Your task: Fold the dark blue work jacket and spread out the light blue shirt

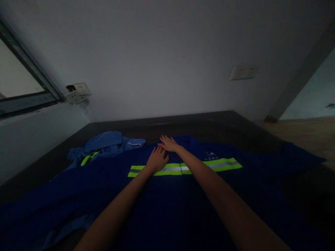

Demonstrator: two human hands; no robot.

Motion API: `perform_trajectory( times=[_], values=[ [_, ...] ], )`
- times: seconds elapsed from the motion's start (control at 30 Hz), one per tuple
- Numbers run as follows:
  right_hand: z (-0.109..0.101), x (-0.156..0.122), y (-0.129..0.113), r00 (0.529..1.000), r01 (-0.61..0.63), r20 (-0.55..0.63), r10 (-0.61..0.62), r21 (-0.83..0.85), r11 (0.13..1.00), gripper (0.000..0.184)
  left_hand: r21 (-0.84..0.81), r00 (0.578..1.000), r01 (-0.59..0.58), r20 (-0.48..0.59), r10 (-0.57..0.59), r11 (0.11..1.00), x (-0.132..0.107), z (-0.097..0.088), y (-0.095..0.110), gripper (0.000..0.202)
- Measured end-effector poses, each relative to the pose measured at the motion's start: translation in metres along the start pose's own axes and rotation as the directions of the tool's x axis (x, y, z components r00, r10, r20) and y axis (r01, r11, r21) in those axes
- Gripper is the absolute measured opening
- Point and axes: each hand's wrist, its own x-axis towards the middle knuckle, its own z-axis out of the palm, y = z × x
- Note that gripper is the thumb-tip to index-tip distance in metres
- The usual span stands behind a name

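A dark blue work jacket (183, 202) with a yellow-green and silver reflective band (222, 164) lies spread flat on a dark table (209, 122). My left hand (157, 159) rests flat on the jacket's chest just above the band, fingers stretched out. My right hand (169, 143) lies flat a little farther away, near the collar, its fingers pointing left and almost touching the left hand's fingertips. Neither hand holds anything.
A lighter blue garment (104, 146) with a reflective stripe lies crumpled at the back left of the table. Wall sockets (77, 92) sit at the left by a window (18, 83). A switch plate (242, 73) is on the far wall. Wooden floor (300, 132) shows at right.
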Motion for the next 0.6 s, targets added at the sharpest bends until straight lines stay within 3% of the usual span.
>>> perform_trajectory(
  times=[0.17,0.33,0.4,0.47,0.53,0.6],
  values=[
    [-0.025,-0.033,-0.009,0.984,0.061,-0.170,-0.053,0.040,0.997,0.050,-0.004,1.000,-0.007,0.019,0.007,1.000,0.001,-0.001,-0.001,0.054],
    [-0.076,-0.113,0.002,0.966,0.132,-0.232,-0.116,0.053,0.990,0.033,-0.047,0.996,0.017,0.089,-0.013,0.999,0.006,-0.008,-0.002,0.056],
    [-0.103,-0.157,0.017,0.969,0.135,-0.220,-0.111,0.096,0.986,0.027,-0.099,0.989,0.042,0.144,-0.028,0.994,0.010,-0.012,-0.007,0.059],
    [-0.134,-0.208,0.040,0.977,0.046,-0.214,-0.017,0.131,0.990,0.024,-0.151,0.986,0.052,0.166,-0.026,0.987,0.016,-0.017,-0.013,0.060],
    [-0.165,-0.262,0.072,0.971,-0.103,-0.201,0.130,0.141,0.985,0.024,-0.159,0.995,0.037,0.096,-0.022,0.987,0.024,-0.021,-0.017,0.059],
    [-0.194,-0.317,0.109,0.945,-0.236,-0.211,0.251,0.093,0.967,0.027,-0.122,0.999,0.024,-0.039,-0.029,0.992,0.035,-0.025,-0.013,0.055]
  ],
)
